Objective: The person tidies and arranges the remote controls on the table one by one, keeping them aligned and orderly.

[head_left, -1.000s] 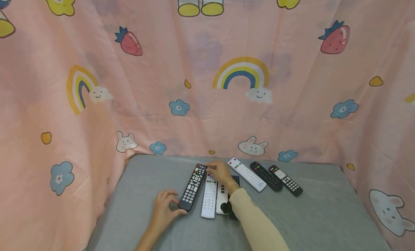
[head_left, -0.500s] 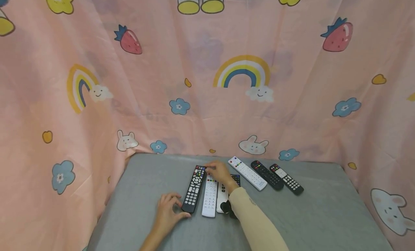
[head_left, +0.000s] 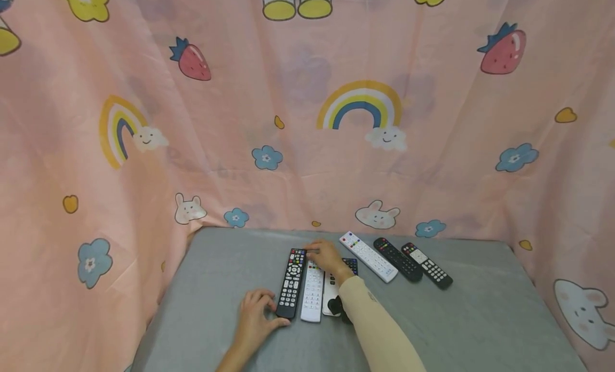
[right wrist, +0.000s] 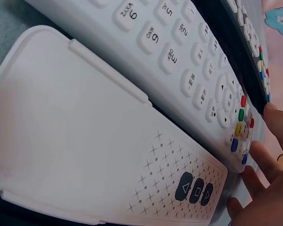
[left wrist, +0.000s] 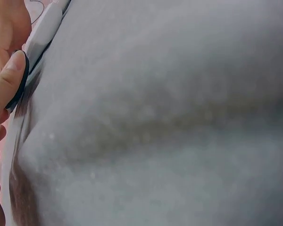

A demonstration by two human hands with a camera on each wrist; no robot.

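A long black remote control [head_left: 291, 284] with white keys lies on the grey cloth table. My left hand [head_left: 257, 314] holds its near end, thumb against the bottom edge and a finger at the left side. At its far end my right hand [head_left: 328, 257] has fingertips on the top right corner. In the right wrist view, that hand's other fingers hang by the end of a white keyed remote [right wrist: 179, 70]. Beside it lies a smooth white remote [right wrist: 80, 127] with three dark keys. A dark remote [head_left: 353, 265] is mostly hidden under the right forearm.
Toward the back right lie a white remote [head_left: 369, 257], a rounded black remote [head_left: 397, 259] and a black remote with pale keys [head_left: 427, 266], all slanted. Behind the grey table [head_left: 480, 308] hangs a pink patterned curtain [head_left: 230, 121].
The near end of the black remote has swung right with my left hand, so it lies straighter and closer to the white keyed remote. My right hand has stayed at its far end.
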